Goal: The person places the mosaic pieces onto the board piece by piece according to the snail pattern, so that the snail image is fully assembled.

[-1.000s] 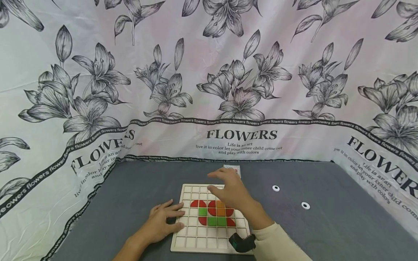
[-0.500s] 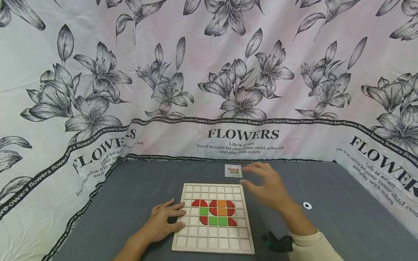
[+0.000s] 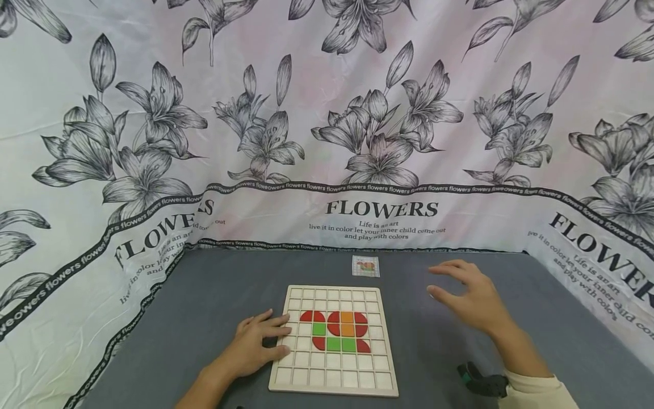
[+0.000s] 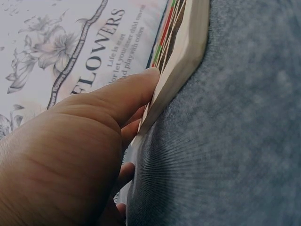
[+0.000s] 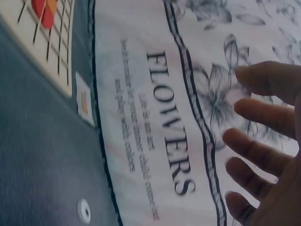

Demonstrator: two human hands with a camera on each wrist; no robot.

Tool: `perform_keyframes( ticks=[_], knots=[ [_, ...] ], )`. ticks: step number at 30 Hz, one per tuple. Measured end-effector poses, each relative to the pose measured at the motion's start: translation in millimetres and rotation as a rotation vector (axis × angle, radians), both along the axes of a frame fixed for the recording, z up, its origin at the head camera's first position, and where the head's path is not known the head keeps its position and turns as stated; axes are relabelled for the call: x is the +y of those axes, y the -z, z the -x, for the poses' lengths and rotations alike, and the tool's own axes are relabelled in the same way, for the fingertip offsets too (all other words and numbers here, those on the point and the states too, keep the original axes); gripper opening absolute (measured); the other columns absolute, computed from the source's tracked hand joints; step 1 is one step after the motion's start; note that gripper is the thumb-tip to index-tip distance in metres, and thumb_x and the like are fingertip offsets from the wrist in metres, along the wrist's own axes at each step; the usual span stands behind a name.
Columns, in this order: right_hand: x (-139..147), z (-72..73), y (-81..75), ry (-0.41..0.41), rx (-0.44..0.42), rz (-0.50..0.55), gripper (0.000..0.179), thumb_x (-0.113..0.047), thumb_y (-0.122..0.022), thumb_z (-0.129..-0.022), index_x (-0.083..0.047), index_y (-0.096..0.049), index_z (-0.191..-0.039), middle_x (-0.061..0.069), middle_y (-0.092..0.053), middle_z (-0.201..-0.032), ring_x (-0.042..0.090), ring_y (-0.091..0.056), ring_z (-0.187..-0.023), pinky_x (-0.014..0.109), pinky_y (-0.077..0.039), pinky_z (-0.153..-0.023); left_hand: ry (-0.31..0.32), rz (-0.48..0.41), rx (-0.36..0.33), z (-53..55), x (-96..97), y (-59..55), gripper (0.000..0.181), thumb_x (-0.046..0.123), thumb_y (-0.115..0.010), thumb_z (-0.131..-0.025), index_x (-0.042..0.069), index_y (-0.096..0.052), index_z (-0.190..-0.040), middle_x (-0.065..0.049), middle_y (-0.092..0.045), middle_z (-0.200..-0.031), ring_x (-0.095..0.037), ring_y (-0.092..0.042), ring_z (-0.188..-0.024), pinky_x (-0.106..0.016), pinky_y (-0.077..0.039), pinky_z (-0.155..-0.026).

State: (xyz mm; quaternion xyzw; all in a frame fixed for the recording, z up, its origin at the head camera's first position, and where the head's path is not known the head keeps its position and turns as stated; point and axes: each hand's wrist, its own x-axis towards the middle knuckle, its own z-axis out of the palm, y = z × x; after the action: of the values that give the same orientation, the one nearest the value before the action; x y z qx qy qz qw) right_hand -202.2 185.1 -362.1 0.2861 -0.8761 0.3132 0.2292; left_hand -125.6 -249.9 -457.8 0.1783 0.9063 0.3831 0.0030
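Note:
A pale wooden grid board (image 3: 301,360) lies flat on the table. Red pieces (image 3: 313,316), orange pieces (image 3: 347,329) and green pieces (image 3: 341,344) sit in its middle cells. My left hand (image 3: 255,346) rests at the board's left edge, fingers spread and fingertips on the rim; the left wrist view shows the thumb (image 4: 136,87) against that edge. Right of the board, my right hand (image 3: 467,295) hovers with fingers apart and nothing between them. A white disc (image 5: 84,211) with a dark centre shows on the table in the right wrist view.
A small printed card (image 3: 365,266) with a coloured grid picture lies behind the board. Dark grey cloth (image 3: 225,295) covers the table. A white flower-print curtain (image 3: 378,216) closes off the back and both sides.
My right hand has moved from over the board out to the right, uncovering the board and the card. It now hides the white discs in the head view. My left hand has stayed put.

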Motion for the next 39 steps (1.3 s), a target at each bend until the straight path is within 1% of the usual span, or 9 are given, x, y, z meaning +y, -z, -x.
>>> perform_keyframes(
  ticks=[8,16,18,23,27,30,34,37,39],
  knots=[
    [42.6,8.0,18.1,0.024,-0.124,-0.001,0.032,-0.019,-0.074,-0.088,-0.009,-0.069,-0.118,0.009,-0.058,-0.119,0.031,-0.048,-0.109,0.057,-0.042,-0.076,-0.004,0.004,0.000,0.3,-0.9,2.1,0.048,0.042,-0.071,-0.087,0.010,-0.068,-0.123,-0.006,-0.050,-0.141,-0.040,-0.025,-0.138,-0.062,-0.006,-0.104],
    [75.7,17.0,48.5,0.063,-0.211,-0.082,0.032,-0.018,-0.071,-0.090,-0.004,-0.067,-0.119,0.016,-0.059,-0.120,0.037,-0.053,-0.103,0.048,-0.045,-0.069,-0.013,0.009,-0.002,0.1,-0.4,1.8,0.047,0.041,-0.071,-0.087,0.012,-0.069,-0.123,-0.005,-0.050,-0.141,-0.039,-0.025,-0.139,-0.060,-0.005,-0.106],
    [81.4,19.4,56.1,0.064,-0.226,-0.089,0.032,-0.012,-0.072,-0.088,-0.003,-0.067,-0.119,0.018,-0.059,-0.119,0.040,-0.054,-0.102,0.049,-0.046,-0.069,-0.016,0.012,-0.002,-0.3,-0.3,1.0,0.046,0.041,-0.072,-0.087,0.012,-0.069,-0.123,-0.005,-0.050,-0.141,-0.039,-0.025,-0.139,-0.060,-0.005,-0.106],
    [90.6,24.2,70.4,0.063,-0.271,-0.095,0.037,0.005,-0.069,-0.080,-0.001,-0.067,-0.116,0.023,-0.059,-0.117,0.048,-0.054,-0.103,0.062,-0.045,-0.076,-0.019,0.016,-0.004,-0.5,0.2,0.0,0.047,0.040,-0.072,-0.087,0.012,-0.069,-0.123,-0.005,-0.050,-0.141,-0.039,-0.025,-0.139,-0.060,-0.005,-0.106],
    [93.5,24.5,76.6,0.089,-0.334,-0.138,0.039,0.008,-0.066,-0.078,-0.001,-0.068,-0.116,0.025,-0.059,-0.116,0.050,-0.052,-0.107,0.065,-0.042,-0.082,-0.018,0.019,-0.003,-0.3,0.2,0.4,0.047,0.041,-0.072,-0.086,0.012,-0.069,-0.123,-0.004,-0.050,-0.141,-0.038,-0.025,-0.139,-0.060,-0.005,-0.106],
    [93.7,24.4,78.7,0.119,-0.355,-0.174,0.037,0.008,-0.066,-0.078,-0.002,-0.070,-0.113,0.023,-0.059,-0.113,0.048,-0.054,-0.105,0.063,-0.044,-0.080,-0.022,0.028,0.003,-0.2,-0.1,1.5,0.047,0.042,-0.072,-0.086,0.013,-0.069,-0.123,-0.003,-0.050,-0.141,-0.038,-0.026,-0.139,-0.060,-0.006,-0.106],
    [94.0,24.3,80.8,0.173,-0.361,-0.204,0.029,0.005,-0.068,-0.080,-0.003,-0.072,-0.108,0.014,-0.061,-0.100,0.032,-0.057,-0.087,0.049,-0.047,-0.069,-0.022,0.031,0.008,0.3,0.2,1.5,0.047,0.042,-0.072,-0.086,0.013,-0.069,-0.123,-0.003,-0.051,-0.141,-0.037,-0.026,-0.139,-0.060,-0.006,-0.106],
    [94.2,24.4,81.5,0.207,-0.378,-0.217,0.023,-0.009,-0.072,-0.084,-0.003,-0.072,-0.106,0.007,-0.060,-0.093,0.021,-0.054,-0.078,0.042,-0.044,-0.064,-0.021,0.026,0.006,0.2,0.5,0.9,0.047,0.041,-0.072,-0.086,0.012,-0.069,-0.123,-0.004,-0.051,-0.141,-0.038,-0.026,-0.138,-0.061,-0.006,-0.106],
    [94.7,24.5,81.7,0.217,-0.390,-0.216,0.028,-0.021,-0.075,-0.085,-0.003,-0.072,-0.106,0.006,-0.061,-0.091,0.020,-0.054,-0.078,0.041,-0.044,-0.064,-0.019,0.024,0.003,0.1,0.7,0.6,0.047,0.041,-0.072,-0.086,0.012,-0.069,-0.123,-0.004,-0.051,-0.141,-0.038,-0.026,-0.139,-0.061,-0.006,-0.106]
  ],
)
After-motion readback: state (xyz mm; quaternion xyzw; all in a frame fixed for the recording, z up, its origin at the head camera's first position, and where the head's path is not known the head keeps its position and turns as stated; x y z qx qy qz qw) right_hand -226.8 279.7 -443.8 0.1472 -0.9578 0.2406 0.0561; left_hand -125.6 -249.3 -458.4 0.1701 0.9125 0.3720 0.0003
